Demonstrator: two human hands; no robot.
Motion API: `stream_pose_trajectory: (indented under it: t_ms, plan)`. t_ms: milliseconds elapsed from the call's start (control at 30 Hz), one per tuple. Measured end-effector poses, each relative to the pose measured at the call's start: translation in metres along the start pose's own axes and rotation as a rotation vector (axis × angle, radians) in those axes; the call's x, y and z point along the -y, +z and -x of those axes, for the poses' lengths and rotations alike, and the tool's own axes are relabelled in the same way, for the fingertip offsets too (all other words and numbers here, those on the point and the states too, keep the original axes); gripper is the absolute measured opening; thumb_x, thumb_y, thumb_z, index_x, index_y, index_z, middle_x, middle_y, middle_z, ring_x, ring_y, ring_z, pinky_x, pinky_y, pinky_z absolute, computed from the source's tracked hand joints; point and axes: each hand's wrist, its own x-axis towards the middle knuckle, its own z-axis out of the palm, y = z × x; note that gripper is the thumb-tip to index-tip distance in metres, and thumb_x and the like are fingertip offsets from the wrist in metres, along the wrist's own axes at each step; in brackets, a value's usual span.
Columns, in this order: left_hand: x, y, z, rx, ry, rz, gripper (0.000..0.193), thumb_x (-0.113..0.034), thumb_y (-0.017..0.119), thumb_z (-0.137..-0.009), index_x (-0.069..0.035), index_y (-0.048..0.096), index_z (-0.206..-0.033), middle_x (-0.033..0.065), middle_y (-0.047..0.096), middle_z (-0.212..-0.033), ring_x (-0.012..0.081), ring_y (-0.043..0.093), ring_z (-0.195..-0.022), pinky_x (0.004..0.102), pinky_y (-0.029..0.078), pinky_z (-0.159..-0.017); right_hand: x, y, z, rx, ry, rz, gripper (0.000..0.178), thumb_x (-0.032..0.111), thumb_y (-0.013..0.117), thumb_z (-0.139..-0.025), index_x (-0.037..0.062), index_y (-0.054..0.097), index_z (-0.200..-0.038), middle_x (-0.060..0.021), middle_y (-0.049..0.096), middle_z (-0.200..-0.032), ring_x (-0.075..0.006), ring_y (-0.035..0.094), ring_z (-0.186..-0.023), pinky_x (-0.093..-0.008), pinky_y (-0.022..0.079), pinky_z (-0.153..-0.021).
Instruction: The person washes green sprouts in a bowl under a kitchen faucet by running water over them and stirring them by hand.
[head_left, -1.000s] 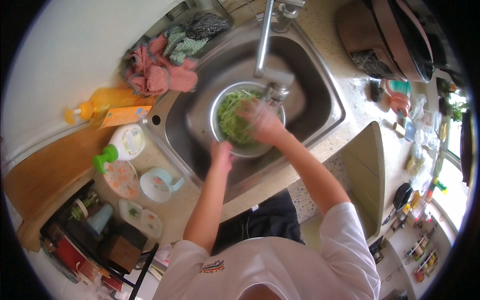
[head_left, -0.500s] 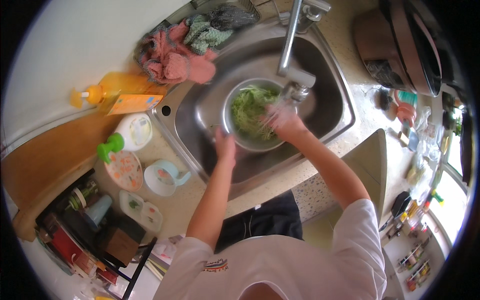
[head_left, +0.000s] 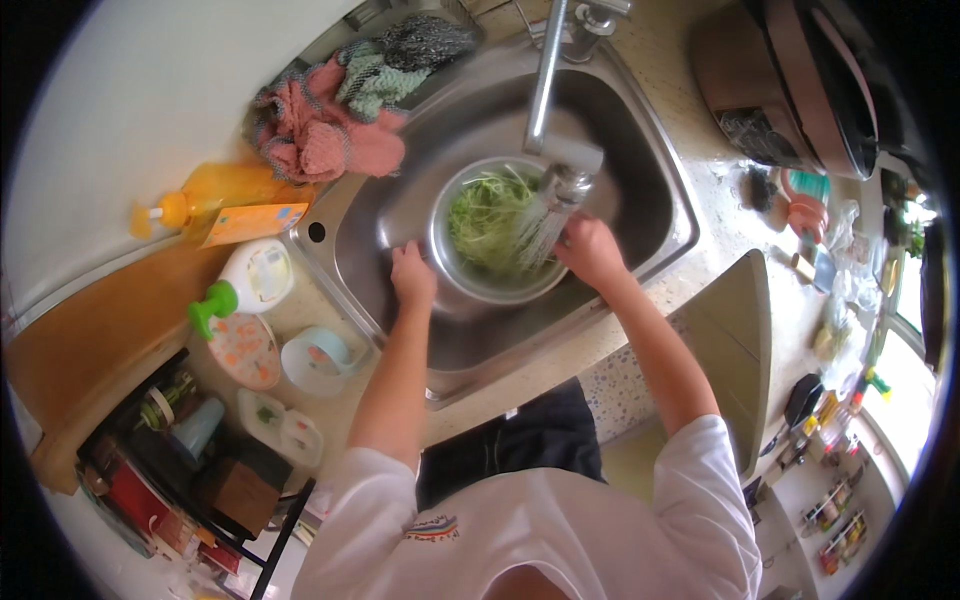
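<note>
Strong daylight came from the window [head_left: 908, 365], which was overexposed. Glare lay on the counter [head_left: 712, 225] beside the right corner of the sink [head_left: 625, 130]. The running water [head_left: 540, 230] looked blurred, and straight edges bent near the dark rim.

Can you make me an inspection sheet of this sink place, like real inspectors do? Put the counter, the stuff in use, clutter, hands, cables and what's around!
Surface: steel sink set in a speckled counter.
Job's things: green shreds in a metal bowl inside the sink; water sprays into it from the tap.
Clutter: pink cloth, orange bottle, white bottle with a green pump and pale blue cup, left of the sink.
Hands: left hand beside the bowl's left side; right hand at its right rim; contact unclear.
Cables: nothing seen.
Surroundings: brown appliance and window at right.
</note>
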Motion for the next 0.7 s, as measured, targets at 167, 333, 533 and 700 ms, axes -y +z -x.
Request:
stream_pose_trajectory:
  t_ms: [167, 333, 533, 700]
  plan:
    - [-0.002, 0.008, -0.002, 0.069, 0.018, -0.146, 0.016, -0.004, 0.051, -0.094, -0.003, 0.065, -0.103, 0.0212, 0.066, -0.108, 0.0439, 0.064, -0.105, 0.0496, 0.054, -0.092, -0.020, 0.023, -0.019, 0.017, -0.057, -0.079, 0.055, 0.017, 0.077, -0.077, 0.0040, 0.061, -0.128, -0.0228, 0.065, -0.121, -0.0418, 0.065, -0.107, -0.0484, 0.055, -0.092]
    - [0.000, -0.004, -0.002, -0.082, -0.055, -0.020, 0.010, -0.010, 0.061, -0.093, -0.004, 0.066, -0.099, 0.0186, 0.067, -0.106, 0.0409, 0.066, -0.101, 0.0487, 0.053, -0.089, -0.003, 0.066, -0.033, -0.051, -0.233, 0.122, 0.074, 0.019, 0.075, -0.084, 0.0247, 0.042, -0.150, -0.0163, 0.059, -0.140, -0.0362, 0.058, -0.127, -0.0436, 0.046, -0.106]
    - [-0.056, -0.028, 0.018, -0.349, 0.103, 0.413, 0.012, -0.015, 0.072, -0.090, -0.006, 0.069, -0.097, 0.0104, 0.074, -0.090, 0.0256, 0.071, -0.080, 0.0376, 0.055, -0.076, -0.034, 0.096, -0.054, 0.019, -0.156, -0.105, 0.059, 0.017, 0.070, -0.086, 0.0181, 0.053, -0.142, -0.0136, 0.062, -0.131, -0.0317, 0.061, -0.121, -0.0413, 0.051, -0.099]
    - [-0.083, -0.035, 0.038, 0.007, 0.196, 0.363, 0.038, -0.013, 0.071, -0.087, -0.008, 0.066, -0.124, 0.0172, 0.068, -0.123, 0.0327, 0.068, -0.109, 0.0426, 0.054, -0.091, 0.003, 0.061, -0.037, -0.008, -0.366, 0.178, 0.058, 0.020, 0.071, -0.084, 0.0127, 0.055, -0.140, -0.0134, 0.065, -0.126, -0.0318, 0.063, -0.116, -0.0393, 0.053, -0.097]
